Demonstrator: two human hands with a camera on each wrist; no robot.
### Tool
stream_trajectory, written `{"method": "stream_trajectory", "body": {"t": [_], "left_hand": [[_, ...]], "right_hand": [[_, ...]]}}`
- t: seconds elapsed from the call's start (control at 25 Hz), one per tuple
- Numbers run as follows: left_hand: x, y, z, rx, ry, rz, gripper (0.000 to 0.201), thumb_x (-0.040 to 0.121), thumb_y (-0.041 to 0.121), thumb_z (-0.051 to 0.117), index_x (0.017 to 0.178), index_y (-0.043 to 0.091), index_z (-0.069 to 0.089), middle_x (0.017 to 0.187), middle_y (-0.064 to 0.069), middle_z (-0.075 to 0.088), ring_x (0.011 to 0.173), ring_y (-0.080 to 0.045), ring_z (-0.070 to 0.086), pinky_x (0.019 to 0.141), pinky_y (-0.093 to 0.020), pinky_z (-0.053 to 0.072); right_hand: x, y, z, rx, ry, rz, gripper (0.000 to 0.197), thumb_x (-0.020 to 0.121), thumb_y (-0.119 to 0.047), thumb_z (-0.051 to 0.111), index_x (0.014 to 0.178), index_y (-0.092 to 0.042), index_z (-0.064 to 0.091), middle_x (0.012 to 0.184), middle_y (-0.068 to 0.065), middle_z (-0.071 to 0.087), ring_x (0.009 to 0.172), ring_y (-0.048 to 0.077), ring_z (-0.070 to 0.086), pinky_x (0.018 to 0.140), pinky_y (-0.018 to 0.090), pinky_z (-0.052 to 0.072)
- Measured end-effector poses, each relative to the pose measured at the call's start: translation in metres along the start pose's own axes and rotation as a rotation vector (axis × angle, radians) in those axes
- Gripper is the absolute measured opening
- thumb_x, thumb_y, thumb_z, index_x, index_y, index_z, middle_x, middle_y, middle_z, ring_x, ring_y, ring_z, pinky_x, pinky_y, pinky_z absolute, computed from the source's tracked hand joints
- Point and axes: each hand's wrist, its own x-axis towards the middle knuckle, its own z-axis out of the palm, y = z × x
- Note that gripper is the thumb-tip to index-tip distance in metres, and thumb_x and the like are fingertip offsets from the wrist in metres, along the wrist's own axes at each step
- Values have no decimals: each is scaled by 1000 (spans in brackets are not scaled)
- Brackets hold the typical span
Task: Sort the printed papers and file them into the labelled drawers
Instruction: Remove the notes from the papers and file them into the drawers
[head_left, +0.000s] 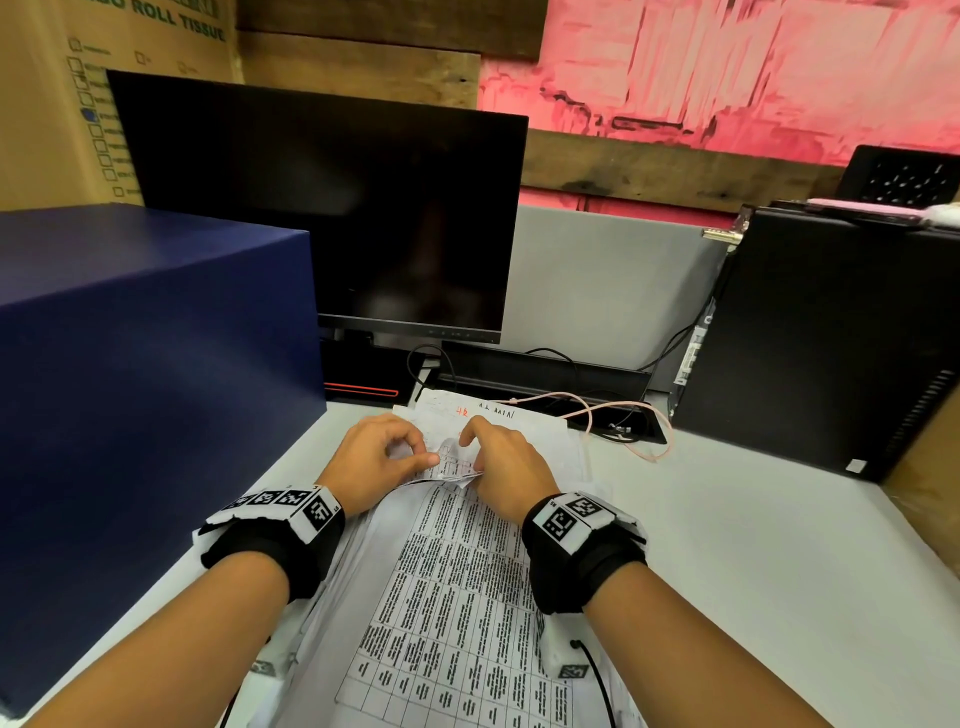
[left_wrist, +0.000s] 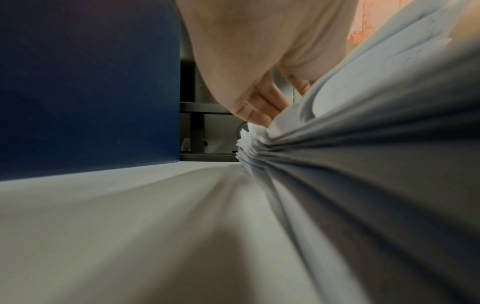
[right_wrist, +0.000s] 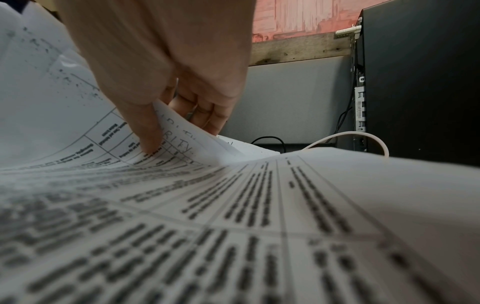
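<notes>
A loose stack of printed papers (head_left: 457, 597) lies flat on the pale grey desk (head_left: 753, 545), directly in front of the black monitor (head_left: 322, 208); the top sheet is thin white paper covered in a ruled table of small dark text, and the sheet edges fan out unevenly on the left side. At the end of the stack nearest the monitor, both hands work a curled, crumpled upper sheet (head_left: 451, 457). The left hand (head_left: 376, 462) has its fingers bent and its thumb and forefinger pinching the lifted paper. The right hand (head_left: 506, 467) also has curled fingers; in the right wrist view its thumb (right_wrist: 149, 131) presses down on the printed table while the bowed sheet arches up over it against the other fingers. Left of the monitor stands a big matte navy-blue box (head_left: 145, 405) with sharp square corners. Right of the monitor stands a black computer tower (head_left: 821, 353), and a thin pinkish cable (head_left: 613, 415) loops on the desk between the tower and the papers.
</notes>
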Motion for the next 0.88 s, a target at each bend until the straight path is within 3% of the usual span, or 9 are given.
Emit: {"method": "stream_trajectory", "body": {"t": [0.12, 0.24, 0.44, 0.52, 0.6, 0.68, 0.76, 0.84, 0.88], "left_hand": [[-2, 8, 1, -137, -39, -100, 20, 85, 26, 71, 75, 11, 61, 48, 9, 60, 44, -1, 52, 58, -17, 43], [-2, 12, 0, -176, -25, -138, 23, 87, 25, 69, 78, 9, 57, 37, 9, 49, 35, -2, 40, 58, -20, 41], [-2, 9, -3, -228, 56, -108, 30, 78, 30, 78, 79, 6, 58, 44, 6, 49, 42, -4, 38, 53, -11, 40], [-4, 7, -6, -251, 99, -126, 42, 72, 50, 76, 80, 10, 63, 54, 4, 58, 51, -7, 48, 57, -17, 43], [-8, 4, -13, -361, 28, -207, 76, 61, 85, 57, 88, 15, 67, 72, 2, 70, 64, -14, 59, 61, -23, 47], [-14, 9, -25, -391, -120, -283, 94, 58, 96, 34, 100, 19, 69, 88, 2, 74, 78, -12, 66, 68, -22, 49], [-23, 23, -33, -375, -275, -294, 77, 72, 85, 33, 106, 24, 68, 91, 6, 74, 83, -6, 66, 74, -19, 49], [-26, 36, -35, -285, -351, -214, 44, 81, 62, 55, 107, 28, 64, 97, 8, 73, 89, -4, 68, 77, -18, 50], [-25, 41, -35, -209, -323, -162, 31, 83, 48, 65, 107, 30, 62, 99, 9, 72, 90, -2, 68, 77, -18, 50]], "right_hand": [[2, 2, 3, 0, 5, -16, 50, 82, -2, 65, 123, -24, 47, 110, 1, 62, 100, 21, 57, 78, 34, 50], [4, 2, 5, -47, 11, -29, 50, 85, -2, 63, 126, -28, 54, 115, 2, 58, 104, 21, 56, 80, 33, 50], [2, 0, 1, -29, 63, -22, 19, 87, -5, 63, 99, -19, 70, 108, 3, 56, 100, 21, 56, 80, 31, 49], [0, 1, -3, -55, 100, -31, 18, 87, -5, 62, 97, -17, 69, 109, 4, 55, 105, 22, 51, 79, 30, 46], [-1, 2, -7, -103, 142, -30, 15, 86, -8, 63, 97, -18, 69, 110, 3, 51, 108, 20, 44, 82, 28, 41], [-3, 5, -11, -119, 182, -31, 10, 86, -16, 67, 95, -19, 67, 109, 1, 53, 106, 20, 47, 85, 27, 39], [-4, 4, -18, -69, 168, -8, 7, 87, -21, 64, 92, -20, 59, 102, 1, 61, 98, 23, 56, 83, 31, 46], [-2, 0, -31, 2, 177, 5, 11, 88, -24, 62, 92, -20, 52, 95, 2, 64, 90, 24, 60, 79, 37, 50], [0, -3, -39, 28, 219, -18, 13, 88, -24, 63, 91, -20, 52, 94, 1, 65, 88, 24, 60, 78, 39, 51]]}}
